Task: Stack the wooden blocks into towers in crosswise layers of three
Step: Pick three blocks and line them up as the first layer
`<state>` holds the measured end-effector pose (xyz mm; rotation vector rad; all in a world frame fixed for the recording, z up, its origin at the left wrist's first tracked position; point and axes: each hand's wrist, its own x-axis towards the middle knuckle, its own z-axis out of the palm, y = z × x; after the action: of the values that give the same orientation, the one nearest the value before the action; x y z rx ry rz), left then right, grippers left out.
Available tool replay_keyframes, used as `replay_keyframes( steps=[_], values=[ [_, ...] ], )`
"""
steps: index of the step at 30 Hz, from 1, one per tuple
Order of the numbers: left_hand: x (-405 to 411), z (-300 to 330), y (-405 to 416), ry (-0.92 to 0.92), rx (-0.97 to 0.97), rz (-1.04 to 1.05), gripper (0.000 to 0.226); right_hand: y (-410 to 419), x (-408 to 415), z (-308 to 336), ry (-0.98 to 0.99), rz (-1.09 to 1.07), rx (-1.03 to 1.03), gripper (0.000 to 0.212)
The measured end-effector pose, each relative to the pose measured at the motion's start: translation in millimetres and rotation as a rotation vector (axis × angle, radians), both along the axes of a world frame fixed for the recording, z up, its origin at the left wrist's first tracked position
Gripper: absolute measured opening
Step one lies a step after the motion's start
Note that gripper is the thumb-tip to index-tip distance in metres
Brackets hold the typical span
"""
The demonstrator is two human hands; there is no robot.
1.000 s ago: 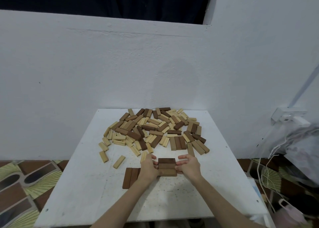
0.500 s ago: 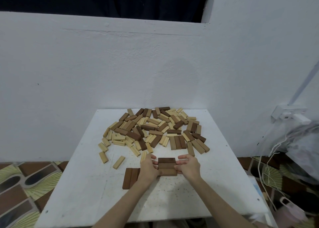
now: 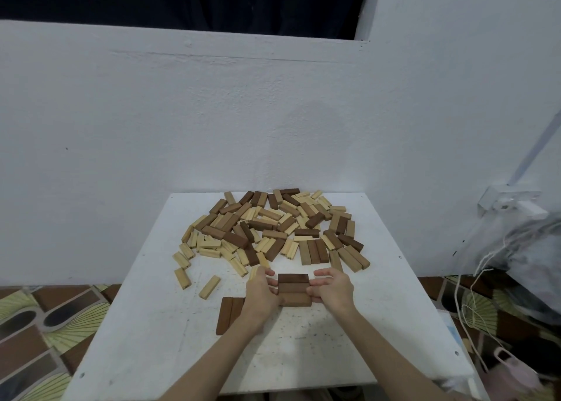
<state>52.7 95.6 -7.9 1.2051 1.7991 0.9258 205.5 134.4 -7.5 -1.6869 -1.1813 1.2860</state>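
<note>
Three dark brown blocks (image 3: 294,289) lie side by side, flat; behind them spreads a heap of loose blocks (image 3: 273,227).

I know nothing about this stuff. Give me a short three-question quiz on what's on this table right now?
1. True or false: both hands touch the row of three dark blocks.
2. Which lies nearer the wall: A) the heap of mixed blocks, B) the dark blocks beside the left hand?
3. Fill in: the right hand presses the row's ____ end.

Key: 1 true. 2 A. 3 right.
</note>
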Motion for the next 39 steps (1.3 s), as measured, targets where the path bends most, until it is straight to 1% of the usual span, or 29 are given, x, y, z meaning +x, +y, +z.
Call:
replay_keyframes(
  steps=[5,13,16,21,39],
  values=[
    [-15.3,14.6,0.5,0.030,0.020,-0.015,0.046,-1.6,-11.7,12.2,0.057,0.037,0.042,0.035],
    [-54.1,23.0,-24.0,0.084,0.021,0.022,0.050,-14.4,-52.4,14.6,0.035,0.096,0.032,0.035],
    [-68.6,23.8,-33.4,0.067,0.008,0.029,0.055,-21.9,-66.6,14.6,0.031,0.111,0.027,0.035],
    [-88.5,22.0,-46.0,0.048,-0.028,0.014,0.057,-36.2,-84.4,12.8,0.015,0.133,-0.002,0.035],
    [-102.0,14.2,-60.2,0.036,-0.056,-0.010,0.054,-57.6,-94.2,11.9,0.016,0.152,-0.013,0.037]
  ],
)
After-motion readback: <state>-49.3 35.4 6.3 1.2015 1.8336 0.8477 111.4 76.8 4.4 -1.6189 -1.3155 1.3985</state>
